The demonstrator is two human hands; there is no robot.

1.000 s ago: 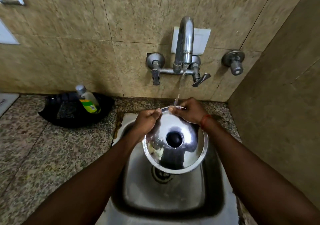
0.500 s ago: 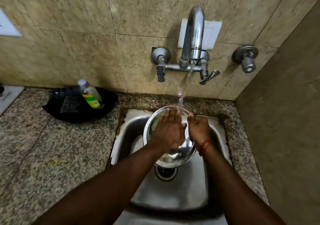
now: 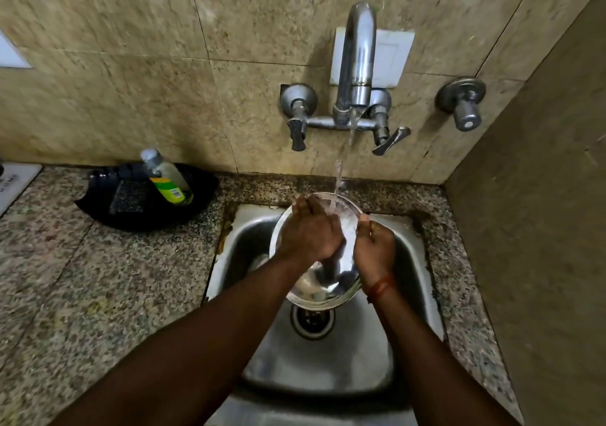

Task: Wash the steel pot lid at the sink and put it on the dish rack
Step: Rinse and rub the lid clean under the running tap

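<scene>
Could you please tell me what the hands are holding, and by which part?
The right hand grips the round steel pot lid by its right rim; the left hand presses flat on it.

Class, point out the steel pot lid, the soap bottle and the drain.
steel pot lid (image 3: 323,288): head view, shiny lower part.
soap bottle (image 3: 169,188): head view, green label.
drain (image 3: 312,321): head view, centre grate.

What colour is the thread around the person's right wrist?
The thread is orange-red, clearest in the head view, just behind the right hand.
</scene>
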